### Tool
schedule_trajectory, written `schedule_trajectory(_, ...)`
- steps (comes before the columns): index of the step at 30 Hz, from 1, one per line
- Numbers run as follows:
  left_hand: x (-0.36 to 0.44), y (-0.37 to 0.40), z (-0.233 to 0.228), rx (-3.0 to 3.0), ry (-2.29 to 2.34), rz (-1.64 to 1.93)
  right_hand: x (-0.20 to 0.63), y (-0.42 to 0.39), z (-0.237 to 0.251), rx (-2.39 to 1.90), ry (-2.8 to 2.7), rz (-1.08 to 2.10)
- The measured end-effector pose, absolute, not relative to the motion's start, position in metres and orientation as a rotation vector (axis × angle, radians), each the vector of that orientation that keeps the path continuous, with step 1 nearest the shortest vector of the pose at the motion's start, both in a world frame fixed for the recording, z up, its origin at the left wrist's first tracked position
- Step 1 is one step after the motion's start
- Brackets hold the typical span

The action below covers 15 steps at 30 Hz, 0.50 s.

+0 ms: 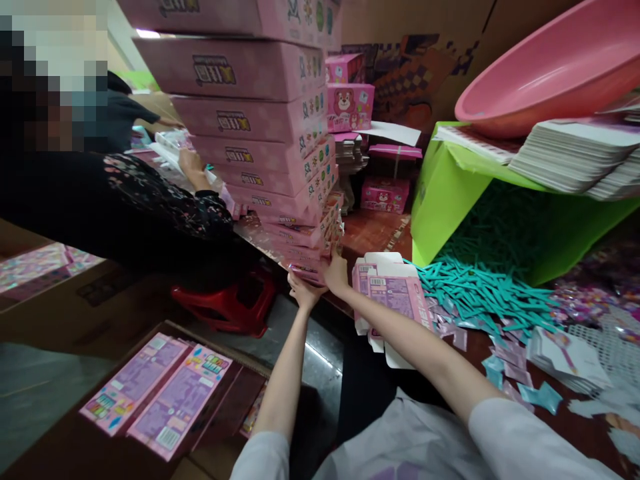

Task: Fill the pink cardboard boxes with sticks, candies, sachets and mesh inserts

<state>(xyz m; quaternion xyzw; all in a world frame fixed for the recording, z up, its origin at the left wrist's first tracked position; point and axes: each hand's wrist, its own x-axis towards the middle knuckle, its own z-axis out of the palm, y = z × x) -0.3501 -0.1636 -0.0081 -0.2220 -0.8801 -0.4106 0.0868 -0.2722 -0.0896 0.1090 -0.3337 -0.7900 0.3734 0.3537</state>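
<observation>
A tall stack of pink boxes (240, 120) rises in front of me, leaning a little. At its foot, my left hand (303, 292) is closed around the near lower corner, with the thumb and fingers on the lowest boxes. Close beside it, my right hand (336, 272) grips the right side of the same low boxes; some of its fingers are hidden. Right of my right wrist lie several flattened pink cartons (393, 297), partly covered by my forearm.
Teal sticks (480, 287) spill from a green box (437, 193) on the right, under a pink basin (545, 67). Small sachets (545, 397) lie nearer. A co-worker's sleeve (165, 193) is at left, above a red stool (230, 303). A carton (240, 407) holds purple boxes (180, 400).
</observation>
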Motion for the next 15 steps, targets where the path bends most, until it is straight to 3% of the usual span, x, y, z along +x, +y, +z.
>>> schedule_trajectory(15,-0.412,-0.163,-0.003,-0.799,-2.745,-1.017,-0.317,-0.084,0.113,-0.962,-1.712,1.297)
